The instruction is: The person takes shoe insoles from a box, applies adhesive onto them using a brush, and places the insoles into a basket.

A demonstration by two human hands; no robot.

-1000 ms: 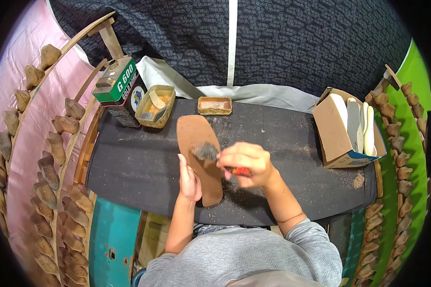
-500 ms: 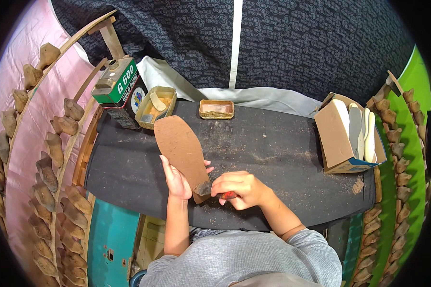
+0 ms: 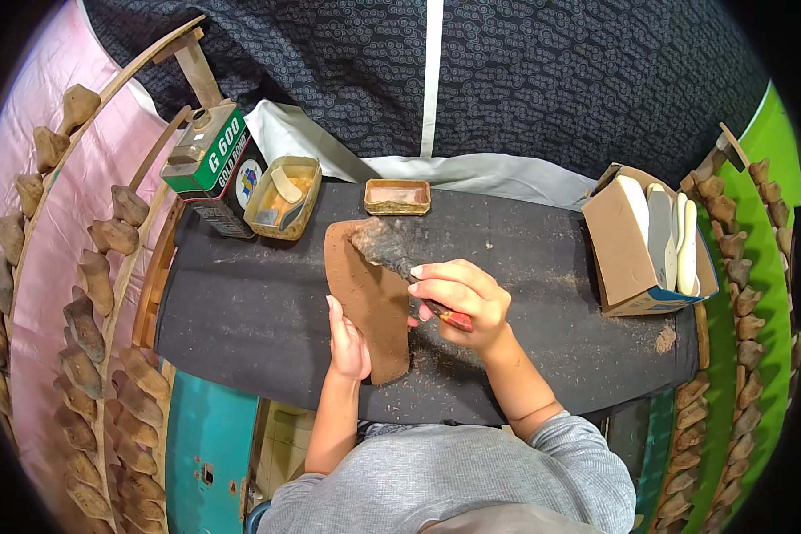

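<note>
Head view: holding a brown sole-shaped piece (image 3: 371,307) in front of the body, seemingly just above the black cloth (image 3: 525,374). Lying lengthwise near to far, with a slight lean to the left at the far end. Cradled by the left hand (image 3: 351,350), with thumb along the left edge and fingers mostly hidden underneath, tips peeking out past the right edge; so nearer on this side, in direct contact. Pinching a brush (image 3: 383,246) by its red-and-black handle in the right hand (image 3: 467,298), apart from the piece on its right. Slanting bristles over the piece's far end, too blurred to tell whether touching. Visible beyond the piece: slightly right, a small tin (image 3: 398,210); left, an open tub (image 3: 278,231); well right, a carton (image 3: 618,258).
</note>
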